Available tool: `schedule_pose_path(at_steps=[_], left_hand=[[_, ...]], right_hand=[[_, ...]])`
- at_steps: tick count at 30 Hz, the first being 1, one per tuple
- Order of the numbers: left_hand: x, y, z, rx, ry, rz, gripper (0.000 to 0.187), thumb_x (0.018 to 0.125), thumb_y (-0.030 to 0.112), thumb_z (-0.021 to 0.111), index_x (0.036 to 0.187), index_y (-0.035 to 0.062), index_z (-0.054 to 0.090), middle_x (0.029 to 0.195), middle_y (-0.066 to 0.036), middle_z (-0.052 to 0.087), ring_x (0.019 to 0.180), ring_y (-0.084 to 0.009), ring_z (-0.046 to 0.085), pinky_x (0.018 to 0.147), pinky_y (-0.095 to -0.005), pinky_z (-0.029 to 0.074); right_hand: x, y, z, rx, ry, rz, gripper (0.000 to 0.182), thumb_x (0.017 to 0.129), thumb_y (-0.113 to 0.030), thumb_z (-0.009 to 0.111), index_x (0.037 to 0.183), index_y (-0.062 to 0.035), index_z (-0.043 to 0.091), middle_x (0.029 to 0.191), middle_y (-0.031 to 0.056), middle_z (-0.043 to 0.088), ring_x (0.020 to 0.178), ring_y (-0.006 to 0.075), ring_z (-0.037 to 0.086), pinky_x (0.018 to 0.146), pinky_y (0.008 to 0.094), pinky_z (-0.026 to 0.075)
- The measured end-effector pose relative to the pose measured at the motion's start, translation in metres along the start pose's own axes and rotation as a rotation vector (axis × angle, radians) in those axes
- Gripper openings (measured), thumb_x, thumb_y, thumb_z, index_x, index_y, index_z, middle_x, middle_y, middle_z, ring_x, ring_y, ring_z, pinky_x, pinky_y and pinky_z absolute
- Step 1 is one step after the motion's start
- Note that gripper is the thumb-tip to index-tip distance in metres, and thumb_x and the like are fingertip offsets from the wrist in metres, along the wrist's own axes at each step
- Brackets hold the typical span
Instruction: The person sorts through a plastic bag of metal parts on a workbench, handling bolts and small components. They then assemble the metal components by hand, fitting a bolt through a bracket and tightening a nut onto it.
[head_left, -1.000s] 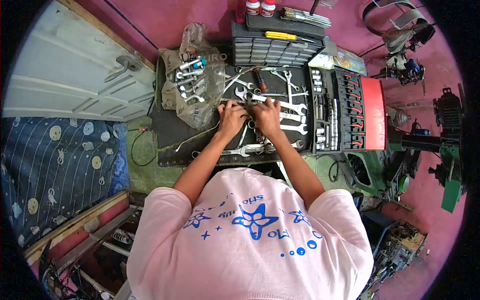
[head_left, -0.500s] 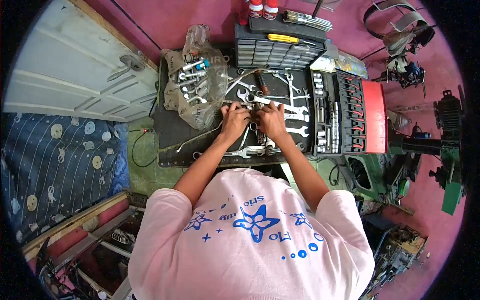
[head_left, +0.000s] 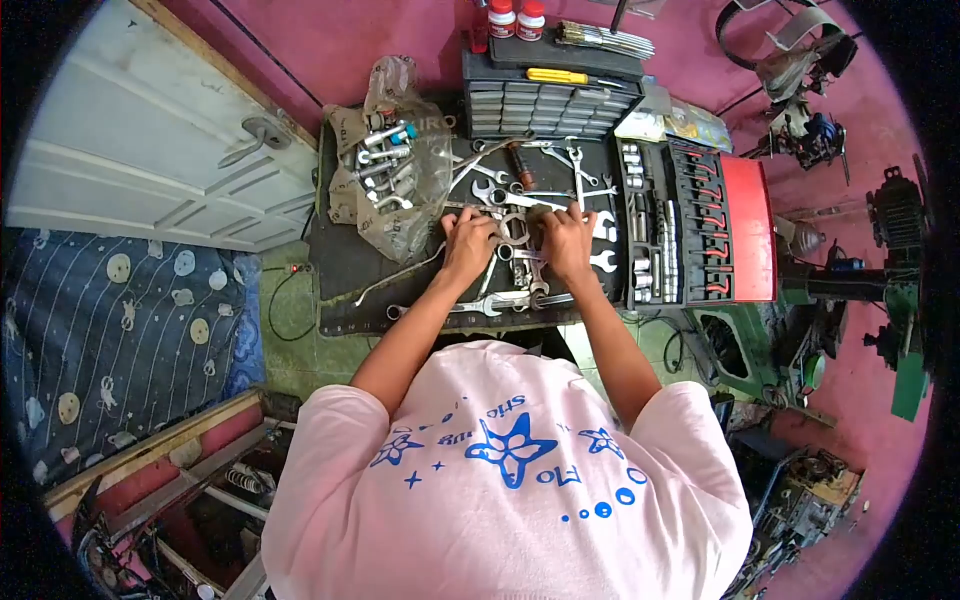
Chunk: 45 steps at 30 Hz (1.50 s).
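My left hand (head_left: 468, 246) is closed at the middle of the dark mat, fingers curled at a wrench (head_left: 513, 230) whose curved jaw shows beside the fingertips. To its right, my right hand (head_left: 568, 243) bends its fingers down over a large combination wrench (head_left: 525, 199), covering part of it. Between the hands and nearer my body lie more wrenches (head_left: 498, 303), some overlapping. An open-end wrench head (head_left: 603, 262) shows right of my right hand. Beyond the fingers lies a tool with a reddish-brown handle (head_left: 522, 167).
A plastic bag (head_left: 345, 190) with sockets and shiny tools lies left on the mat (head_left: 335, 270). Behind stands a small-drawer cabinet (head_left: 552, 108) with a yellow-handled screwdriver (head_left: 556, 76) on top. To the right are a socket tray (head_left: 643, 235) and a red tool case (head_left: 748, 230).
My right hand has moved right, away from my left hand, uncovering wrenches and the curved jaw between them. My left hand stays nearly in place. The view has shifted slightly.
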<state>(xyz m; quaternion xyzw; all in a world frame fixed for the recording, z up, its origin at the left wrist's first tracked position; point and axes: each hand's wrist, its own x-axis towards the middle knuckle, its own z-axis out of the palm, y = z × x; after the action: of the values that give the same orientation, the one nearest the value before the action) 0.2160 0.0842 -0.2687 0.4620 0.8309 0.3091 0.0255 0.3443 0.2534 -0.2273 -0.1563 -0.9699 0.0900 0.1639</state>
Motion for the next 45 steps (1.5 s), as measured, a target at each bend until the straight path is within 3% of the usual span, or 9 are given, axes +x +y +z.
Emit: schedule_pose_path(at_steps=[7,16,21,24,29,33,35,40,45], left_hand=[[0.001,0.005,-0.004,0.093,0.043,0.149,0.01,0.075,0.008,0.076,0.084,0.0108,0.078,0.102,0.001,0.074,0.108,-0.0215,0.057,0.092,-0.0432,0.031],[0.009,0.005,-0.012,0.007,-0.076,0.208,0.009,0.079,0.012,0.073,0.085,0.0115,0.079,0.093,0.003,0.072,0.101,-0.0204,0.057,0.091,-0.0445,0.031],[0.007,0.012,-0.009,0.018,-0.041,0.177,0.009,0.078,0.015,0.075,0.086,0.0127,0.079,0.092,0.001,0.068,0.101,-0.0211,0.056,0.09,-0.0448,0.032],[0.006,0.015,-0.006,0.05,-0.068,0.167,0.008,0.078,0.016,0.075,0.084,0.0133,0.079,0.094,0.001,0.067,0.104,-0.0213,0.055,0.09,-0.0456,0.032],[0.001,0.011,-0.011,0.085,-0.019,0.17,0.005,0.078,0.014,0.072,0.079,0.0133,0.077,0.094,0.002,0.067,0.104,-0.021,0.055,0.087,-0.0454,0.032],[-0.002,0.008,-0.006,0.044,-0.048,0.202,0.008,0.079,0.011,0.07,0.08,0.0136,0.077,0.087,0.002,0.067,0.097,-0.0213,0.057,0.086,-0.0449,0.032],[-0.002,0.004,-0.002,0.114,-0.074,0.217,0.009,0.079,0.011,0.07,0.082,0.014,0.078,0.085,0.002,0.067,0.096,-0.021,0.057,0.086,-0.0444,0.032],[-0.003,0.006,-0.002,0.011,0.0,0.189,0.009,0.079,0.011,0.072,0.084,0.0144,0.079,0.085,0.004,0.07,0.097,-0.0202,0.056,0.089,-0.0435,0.031],[-0.002,0.005,-0.004,0.001,-0.022,0.172,0.009,0.079,0.013,0.074,0.084,0.0149,0.08,0.085,0.004,0.072,0.097,-0.0199,0.056,0.089,-0.0431,0.03]], right_hand=[[-0.01,-0.035,0.02,0.032,0.042,-0.117,0.023,0.073,-0.013,0.07,0.096,-0.0109,0.071,0.096,0.0051,0.067,0.105,0.0266,0.056,0.088,0.0503,0.036],[-0.028,0.017,0.012,-0.134,0.068,0.146,0.026,0.07,-0.012,0.073,0.095,-0.0099,0.071,0.099,0.0102,0.07,0.109,0.0313,0.059,0.091,0.054,0.037],[-0.032,0.031,0.001,-0.108,-0.008,0.258,0.036,0.069,-0.017,0.078,0.105,-0.0143,0.072,0.099,0.0065,0.07,0.109,0.0287,0.056,0.092,0.0556,0.036],[-0.028,0.014,0.01,-0.094,-0.012,0.168,0.026,0.078,-0.021,0.075,0.103,-0.0122,0.072,0.102,0.0056,0.07,0.106,0.029,0.057,0.088,0.0532,0.036],[-0.019,-0.006,0.03,-0.032,0.029,0.166,0.027,0.068,-0.011,0.074,0.094,-0.0108,0.072,0.098,0.0055,0.069,0.104,0.0297,0.057,0.088,0.0541,0.036],[-0.012,-0.028,0.021,0.058,-0.048,-0.01,0.033,0.066,-0.013,0.076,0.099,-0.0124,0.074,0.1,0.0048,0.067,0.108,0.0278,0.055,0.089,0.0525,0.037],[-0.011,-0.036,0.02,0.047,-0.035,-0.091,0.042,0.057,-0.014,0.082,0.098,-0.0111,0.073,0.103,0.0037,0.069,0.113,0.0268,0.055,0.093,0.0534,0.037],[-0.011,-0.007,0.015,-0.06,-0.034,0.03,0.029,0.071,-0.013,0.071,0.1,-0.0123,0.073,0.103,0.0046,0.069,0.112,0.0277,0.056,0.092,0.0542,0.038],[-0.03,0.038,0.004,-0.13,0.064,0.208,0.028,0.067,-0.014,0.073,0.096,-0.0129,0.075,0.092,0.0049,0.069,0.103,0.0277,0.057,0.088,0.0517,0.036]])
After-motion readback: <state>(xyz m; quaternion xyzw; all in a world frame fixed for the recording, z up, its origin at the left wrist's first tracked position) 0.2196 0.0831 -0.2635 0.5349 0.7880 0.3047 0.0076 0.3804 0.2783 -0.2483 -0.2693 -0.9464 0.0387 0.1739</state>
